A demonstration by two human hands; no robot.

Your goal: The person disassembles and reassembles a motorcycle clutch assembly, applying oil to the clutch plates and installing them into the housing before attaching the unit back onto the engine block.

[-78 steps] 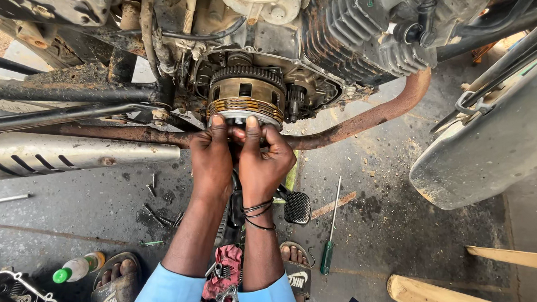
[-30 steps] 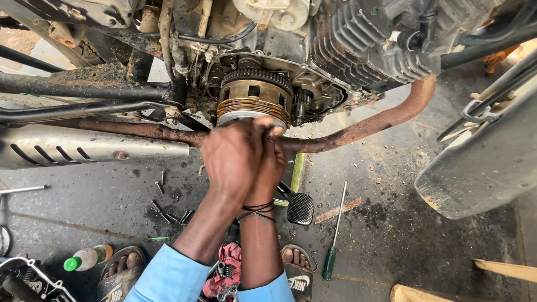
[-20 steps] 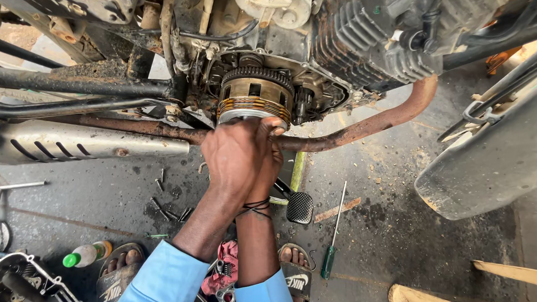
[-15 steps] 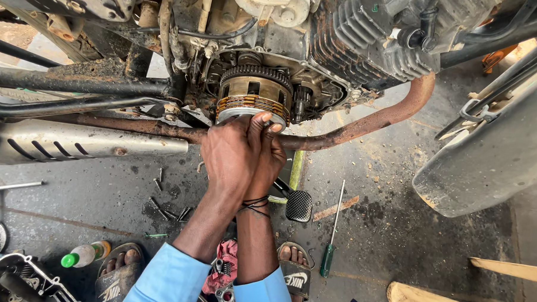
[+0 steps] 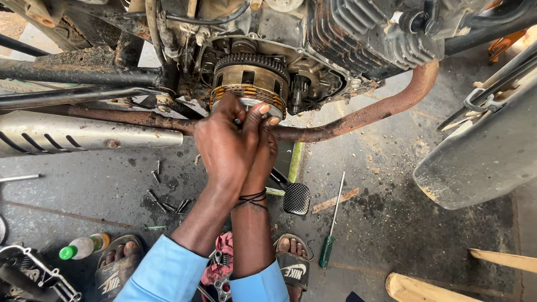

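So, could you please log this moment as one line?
left hand: on clutch pack | right hand: same, under left | screwdriver: on floor

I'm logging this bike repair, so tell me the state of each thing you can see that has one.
Clutch pack: exposed, cover off.
Left hand: gripping the clutch's front.
Right hand: fingertips on the clutch, behind the left.
Exhaust pipe: rusty, mounted.
Screwdriver: lying on the floor.
Bolts: loose, scattered.
Bottle: capped, lying down.

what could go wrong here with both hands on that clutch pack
1. The left hand and right hand press the clutch pack right beside its toothed gear; a slip may nick fingertips.
2. Loose bolts lie scattered on the gritty floor and may get lost or dirty.
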